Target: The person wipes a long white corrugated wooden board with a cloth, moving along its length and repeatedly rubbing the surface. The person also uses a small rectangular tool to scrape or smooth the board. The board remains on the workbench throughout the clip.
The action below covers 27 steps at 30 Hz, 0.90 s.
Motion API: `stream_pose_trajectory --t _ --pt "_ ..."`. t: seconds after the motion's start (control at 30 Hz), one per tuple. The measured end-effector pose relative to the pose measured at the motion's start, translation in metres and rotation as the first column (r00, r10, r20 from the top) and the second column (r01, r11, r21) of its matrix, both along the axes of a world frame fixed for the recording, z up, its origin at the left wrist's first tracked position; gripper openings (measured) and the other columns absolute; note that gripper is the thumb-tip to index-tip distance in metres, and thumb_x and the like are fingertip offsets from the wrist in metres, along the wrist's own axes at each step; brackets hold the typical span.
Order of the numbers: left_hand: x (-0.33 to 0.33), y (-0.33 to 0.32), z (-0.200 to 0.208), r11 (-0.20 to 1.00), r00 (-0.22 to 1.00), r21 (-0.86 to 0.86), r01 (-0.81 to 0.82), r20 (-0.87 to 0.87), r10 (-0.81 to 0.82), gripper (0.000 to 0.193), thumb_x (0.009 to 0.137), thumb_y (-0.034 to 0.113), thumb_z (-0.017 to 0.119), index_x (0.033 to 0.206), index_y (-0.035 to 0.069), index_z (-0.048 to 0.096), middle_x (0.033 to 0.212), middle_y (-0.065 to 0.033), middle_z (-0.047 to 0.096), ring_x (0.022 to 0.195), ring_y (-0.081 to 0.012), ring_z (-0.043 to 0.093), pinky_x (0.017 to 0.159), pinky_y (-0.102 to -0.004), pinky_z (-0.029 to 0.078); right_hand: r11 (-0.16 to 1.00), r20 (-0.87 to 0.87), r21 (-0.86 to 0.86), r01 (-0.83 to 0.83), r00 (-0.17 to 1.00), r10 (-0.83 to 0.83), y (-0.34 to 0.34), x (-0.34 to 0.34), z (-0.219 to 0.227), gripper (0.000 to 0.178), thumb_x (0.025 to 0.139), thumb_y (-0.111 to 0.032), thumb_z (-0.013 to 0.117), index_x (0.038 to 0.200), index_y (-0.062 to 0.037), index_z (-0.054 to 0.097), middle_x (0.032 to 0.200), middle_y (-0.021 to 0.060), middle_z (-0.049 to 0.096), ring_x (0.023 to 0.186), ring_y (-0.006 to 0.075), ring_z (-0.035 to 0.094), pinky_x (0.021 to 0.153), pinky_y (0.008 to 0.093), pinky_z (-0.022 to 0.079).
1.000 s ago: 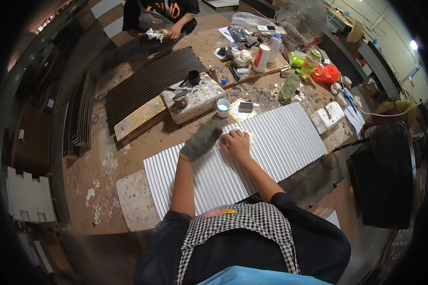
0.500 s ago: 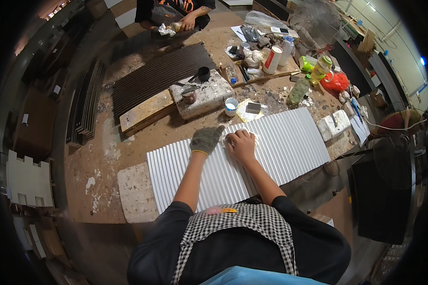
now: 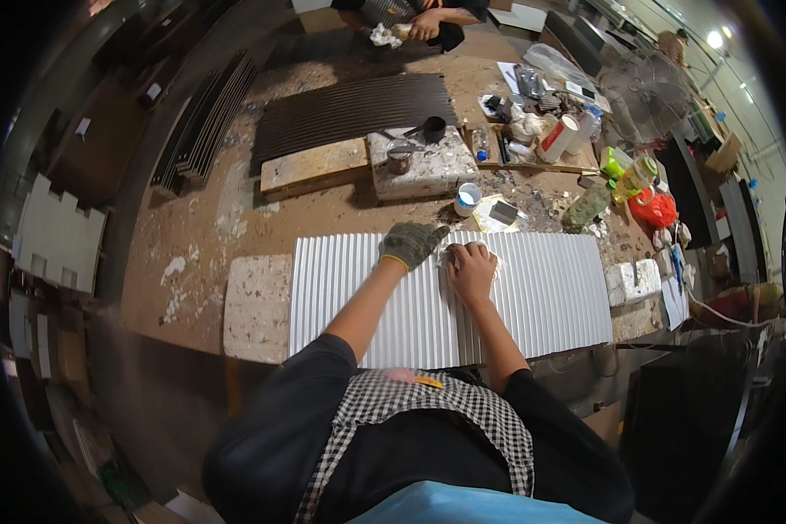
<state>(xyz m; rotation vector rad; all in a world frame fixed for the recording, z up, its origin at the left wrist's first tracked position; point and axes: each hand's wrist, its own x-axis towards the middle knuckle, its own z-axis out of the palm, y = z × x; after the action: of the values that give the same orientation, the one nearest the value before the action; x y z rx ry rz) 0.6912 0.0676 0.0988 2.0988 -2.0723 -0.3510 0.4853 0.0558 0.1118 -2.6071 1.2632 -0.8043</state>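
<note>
Below my checkered apron (image 3: 489,400), a white ribbed panel (image 3: 550,293) lies crosswise along the near edge of a paint-spattered worktable (image 3: 192,249), directly under both my hands. My bare right hand (image 3: 471,271) bends its fingers over a white cloth (image 3: 495,265), holding it against the ribs near the panel's middle. My left hand (image 3: 412,245), in a dark knit glove, lies palm down just beside it toward the panel's far edge, fingers drawn close together; I cannot tell whether anything is under them. One stained white block (image 3: 258,307) sits by the panel's left end, another pale block (image 3: 634,281) by its right. Just past the panel stand a small white cup (image 3: 466,201) and a dark gray block (image 3: 503,211) on yellowish paper (image 3: 492,224). Farther back, a black cup (image 3: 433,130) rests on a spattered white slab (image 3: 428,179) beside a wooden board (image 3: 314,168), with a dark ribbed panel (image 3: 349,113) behind. Across the table, a co-worker's hand (image 3: 425,26) is near a crumpled white rag (image 3: 383,36); a round fan (image 3: 642,96) stands at far right.
</note>
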Motion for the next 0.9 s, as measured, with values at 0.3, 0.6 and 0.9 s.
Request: stream_pose_trajectory --t 0.3,0.6,0.9 --pt "-0.002 -0.001 0.008 0.995 0.995 0.042 -0.085 -0.055 0.088 0.051 0.109 0.048 0.039 0.124 0.015 0.075 0.119 -0.0183 0.076 0.106 -0.0382 0.072 0.095 -0.0516 0.054 0.999 0.034 -0.038 -0.022 0.999 0.023 -0.001 0.0 -0.002 0.027 0.084 -0.024 0.078 0.11 -0.019 0.073 0.103 0.0038 0.066 0.106 0.0282 0.062 0.094 0.0499 0.042" --pt "-0.005 -0.001 0.002 0.998 0.998 -0.05 -0.044 -0.035 0.042 0.046 0.108 0.043 0.044 0.113 0.013 0.079 0.11 -0.0182 0.077 0.098 -0.038 0.073 0.089 -0.051 0.056 1.0 -0.01 0.012 -0.025 1.0 0.025 0.002 -0.003 0.001 0.031 0.082 -0.022 0.079 0.112 -0.0166 0.074 0.104 0.005 0.065 0.106 0.0286 0.061 0.095 0.0494 0.042" --pt "-0.001 0.004 -0.013 0.948 0.999 -0.317 0.032 -0.016 -0.039 0.043 0.107 0.041 0.046 0.102 0.014 0.079 0.096 -0.0151 0.078 0.089 -0.0365 0.075 0.079 -0.0528 0.056 0.999 -0.033 0.039 0.026 0.999 -0.024 0.001 0.0 -0.001 0.027 0.085 -0.025 0.076 0.111 -0.0212 0.074 0.104 0.0053 0.064 0.108 0.0297 0.061 0.094 0.0553 0.042"
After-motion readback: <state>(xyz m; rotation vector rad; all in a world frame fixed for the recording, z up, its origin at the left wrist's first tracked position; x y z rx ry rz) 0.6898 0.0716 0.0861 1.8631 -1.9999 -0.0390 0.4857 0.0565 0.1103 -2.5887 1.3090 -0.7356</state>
